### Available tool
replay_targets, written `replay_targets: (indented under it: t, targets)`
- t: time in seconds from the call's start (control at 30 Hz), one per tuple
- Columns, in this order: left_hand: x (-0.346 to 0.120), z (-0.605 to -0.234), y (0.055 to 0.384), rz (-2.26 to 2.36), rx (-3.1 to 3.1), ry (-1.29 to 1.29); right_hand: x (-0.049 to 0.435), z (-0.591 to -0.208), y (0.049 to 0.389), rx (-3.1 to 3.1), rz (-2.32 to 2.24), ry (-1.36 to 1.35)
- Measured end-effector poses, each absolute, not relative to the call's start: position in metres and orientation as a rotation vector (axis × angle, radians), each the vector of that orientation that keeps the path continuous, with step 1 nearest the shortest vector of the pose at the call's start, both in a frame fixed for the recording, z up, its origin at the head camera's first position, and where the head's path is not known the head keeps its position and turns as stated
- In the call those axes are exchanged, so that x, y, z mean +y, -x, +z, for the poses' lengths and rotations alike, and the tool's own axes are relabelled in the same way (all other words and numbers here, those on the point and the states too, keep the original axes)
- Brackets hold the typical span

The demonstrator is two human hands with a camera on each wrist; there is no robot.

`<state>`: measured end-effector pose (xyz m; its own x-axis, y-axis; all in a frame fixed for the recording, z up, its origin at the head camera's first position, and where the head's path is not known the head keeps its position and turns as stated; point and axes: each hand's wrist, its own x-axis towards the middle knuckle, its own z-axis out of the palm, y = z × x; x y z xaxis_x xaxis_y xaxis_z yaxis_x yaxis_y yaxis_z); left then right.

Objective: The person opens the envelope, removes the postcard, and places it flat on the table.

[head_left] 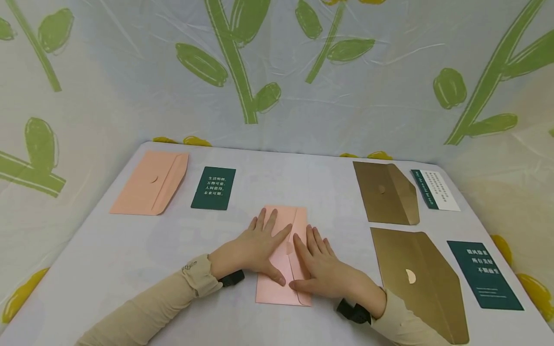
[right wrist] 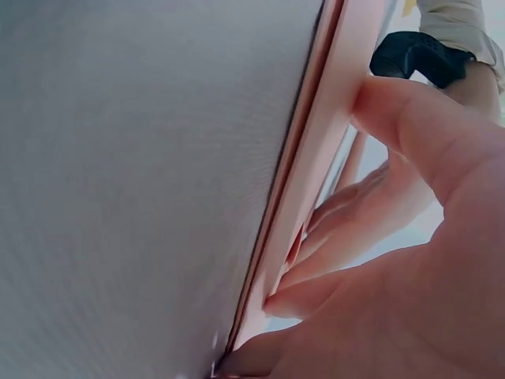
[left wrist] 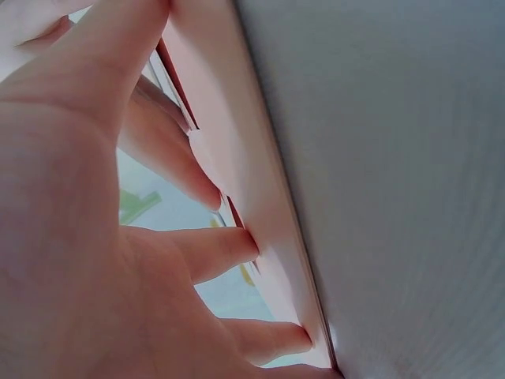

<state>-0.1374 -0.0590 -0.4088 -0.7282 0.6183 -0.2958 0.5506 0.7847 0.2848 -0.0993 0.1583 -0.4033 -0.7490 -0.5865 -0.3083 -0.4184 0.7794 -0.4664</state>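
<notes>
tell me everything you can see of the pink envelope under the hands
The pale pink, rectangular, paper-looking envelope lies flat on the white tabletop, its long sides running near to far. A flap on its right side is folded over, its edge gaping slightly in the wrist views. Fingers of the bare left hand and bare right hand touch it.

Head view high, forward-down; wrist views close, pink envelope (head_left: 282, 255) in both.

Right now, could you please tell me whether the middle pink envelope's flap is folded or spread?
Folded: the flap lies over the pink envelope's body, the right hand touching it.
</notes>
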Motion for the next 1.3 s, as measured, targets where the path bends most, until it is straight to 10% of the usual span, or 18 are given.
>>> replay_targets:
  t: [1.3]
  targets:
    - [-0.0585,-0.4106,0.1387,0.228,2.603,-0.881,0.1584,-0.4024,0.0971,2.533,-0.534,0.758]
